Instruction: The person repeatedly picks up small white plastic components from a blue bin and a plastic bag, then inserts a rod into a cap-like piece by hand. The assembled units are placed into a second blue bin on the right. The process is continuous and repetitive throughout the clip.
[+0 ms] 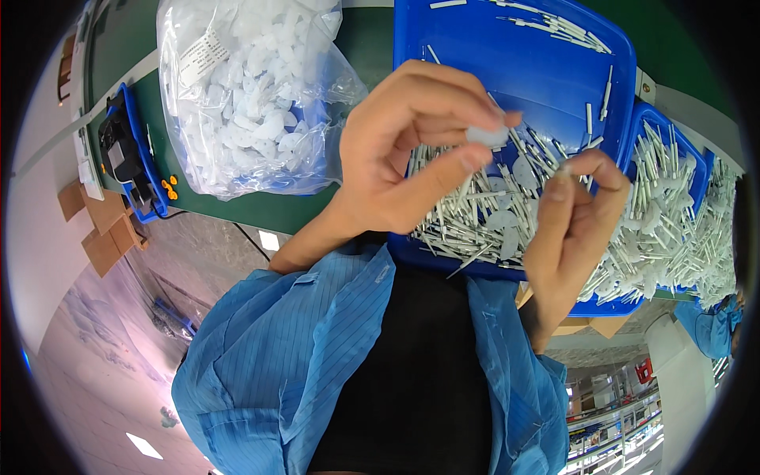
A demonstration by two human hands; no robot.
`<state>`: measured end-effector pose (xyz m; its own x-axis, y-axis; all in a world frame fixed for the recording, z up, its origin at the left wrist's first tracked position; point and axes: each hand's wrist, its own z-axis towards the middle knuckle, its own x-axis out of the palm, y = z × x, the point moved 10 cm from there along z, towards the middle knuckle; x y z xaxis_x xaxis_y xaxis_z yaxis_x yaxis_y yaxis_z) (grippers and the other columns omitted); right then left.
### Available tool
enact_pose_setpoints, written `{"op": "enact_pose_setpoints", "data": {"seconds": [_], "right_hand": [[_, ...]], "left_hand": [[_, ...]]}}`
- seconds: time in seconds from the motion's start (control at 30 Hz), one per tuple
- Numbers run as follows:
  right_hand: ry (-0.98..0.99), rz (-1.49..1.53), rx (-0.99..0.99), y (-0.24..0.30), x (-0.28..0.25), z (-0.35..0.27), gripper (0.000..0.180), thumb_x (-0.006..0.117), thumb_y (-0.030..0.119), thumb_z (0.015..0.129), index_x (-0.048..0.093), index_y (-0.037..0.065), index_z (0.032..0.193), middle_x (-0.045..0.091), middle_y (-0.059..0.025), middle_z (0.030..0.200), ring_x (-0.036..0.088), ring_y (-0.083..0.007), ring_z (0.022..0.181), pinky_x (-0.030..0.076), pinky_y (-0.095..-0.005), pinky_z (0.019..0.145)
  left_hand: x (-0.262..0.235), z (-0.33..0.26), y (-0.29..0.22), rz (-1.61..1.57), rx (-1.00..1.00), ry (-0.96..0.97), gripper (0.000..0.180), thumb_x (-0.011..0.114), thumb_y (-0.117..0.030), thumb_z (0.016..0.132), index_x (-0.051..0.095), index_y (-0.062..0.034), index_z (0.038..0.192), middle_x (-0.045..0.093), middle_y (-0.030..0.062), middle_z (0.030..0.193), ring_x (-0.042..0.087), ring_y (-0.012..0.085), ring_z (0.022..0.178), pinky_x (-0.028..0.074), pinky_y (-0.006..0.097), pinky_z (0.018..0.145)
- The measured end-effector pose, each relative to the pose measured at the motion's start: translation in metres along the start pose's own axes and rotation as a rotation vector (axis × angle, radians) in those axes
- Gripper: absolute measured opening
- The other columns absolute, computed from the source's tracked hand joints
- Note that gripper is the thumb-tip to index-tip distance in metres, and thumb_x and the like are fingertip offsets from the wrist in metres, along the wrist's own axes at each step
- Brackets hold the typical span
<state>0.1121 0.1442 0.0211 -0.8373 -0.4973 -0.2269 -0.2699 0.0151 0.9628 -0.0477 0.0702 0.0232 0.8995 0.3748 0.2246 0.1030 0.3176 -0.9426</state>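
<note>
My left hand point(419, 146) pinches a small translucent white plastic piece point(487, 137) with a rounded edge between thumb and fingertips. It is held over a blue bin point(483, 59). To its right, my right hand point(574, 218) has thumb and forefinger pressed together. Whatever lies between those fingertips is too small to make out. Below both hands, the bin holds a heap of thin white rods point(459, 226) with metal tips. A few flat translucent pieces point(501, 220) lie among the rods.
A clear plastic bag point(245, 103) full of translucent white pieces stands on the green table point(226, 207) at the left. Farther left is a small blue tray point(145, 170) with black items. At the right, another blue bin point(659, 119) overflows with rods and white pieces.
</note>
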Motion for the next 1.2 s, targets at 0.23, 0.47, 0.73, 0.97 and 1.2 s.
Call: {"op": "enact_pose_setpoints", "data": {"seconds": [0.23, 0.47, 0.73, 0.97, 1.2], "right_hand": [[0.15, -0.201, -0.231, 0.016, 0.038, -0.004, 0.008, 0.056, 0.004, 0.098, 0.059, 0.002, 0.105, 0.067, -0.0132, 0.083, 0.063, -0.0204, 0.062, 0.048, -0.0318, 0.058], [0.106, -0.183, -0.118, 0.006, 0.045, -0.008, 0.008, 0.062, 0.003, 0.094, 0.057, 0.002, 0.101, 0.065, -0.01, 0.072, 0.067, -0.0177, 0.055, 0.048, -0.0276, 0.049], [-0.094, -0.301, -0.373, 0.025, 0.033, -0.011, 0.012, 0.068, 0.002, 0.09, 0.059, 0.001, 0.097, 0.062, -0.0065, 0.068, 0.063, -0.0142, 0.05, 0.046, -0.0269, 0.045], [0.068, -0.235, -0.29, 0.019, 0.045, -0.008, 0.011, 0.067, 0.003, 0.091, 0.059, 0.001, 0.099, 0.064, -0.0077, 0.071, 0.064, -0.0143, 0.051, 0.046, -0.0272, 0.045], [0.092, -0.267, -0.197, 0.021, 0.041, -0.006, 0.008, 0.065, 0.003, 0.092, 0.06, 0.003, 0.099, 0.063, -0.008, 0.066, 0.064, -0.0151, 0.051, 0.045, -0.0268, 0.046]], "left_hand": [[-0.016, -0.005, 0.03, -0.287, -0.16, -0.21, 0.021, 0.06, 0.002, 0.094, 0.055, 0.0037, 0.114, 0.064, 0.0208, 0.111, 0.07, 0.0292, 0.099, 0.061, 0.045, 0.086], [-0.017, -0.012, 0.029, -0.214, -0.094, -0.155, 0.016, 0.061, -0.004, 0.096, 0.053, -0.0006, 0.109, 0.066, 0.0202, 0.11, 0.071, 0.0326, 0.094, 0.061, 0.054, 0.084], [-0.023, -0.011, 0.028, -0.392, -0.03, -0.27, 0.02, 0.061, 0.013, 0.089, 0.054, 0.0061, 0.106, 0.067, 0.0239, 0.106, 0.07, 0.0274, 0.099, 0.061, 0.042, 0.089], [-0.02, -0.011, 0.031, -0.326, -0.093, -0.195, 0.025, 0.063, 0.015, 0.086, 0.057, 0.0078, 0.109, 0.066, 0.0228, 0.112, 0.07, 0.0264, 0.101, 0.059, 0.035, 0.091], [-0.01, -0.006, 0.023, -0.18, -0.071, -0.082, 0.026, 0.071, 0.002, 0.085, 0.059, 0.0033, 0.108, 0.062, 0.0188, 0.109, 0.068, 0.0312, 0.101, 0.061, 0.049, 0.087]]}}
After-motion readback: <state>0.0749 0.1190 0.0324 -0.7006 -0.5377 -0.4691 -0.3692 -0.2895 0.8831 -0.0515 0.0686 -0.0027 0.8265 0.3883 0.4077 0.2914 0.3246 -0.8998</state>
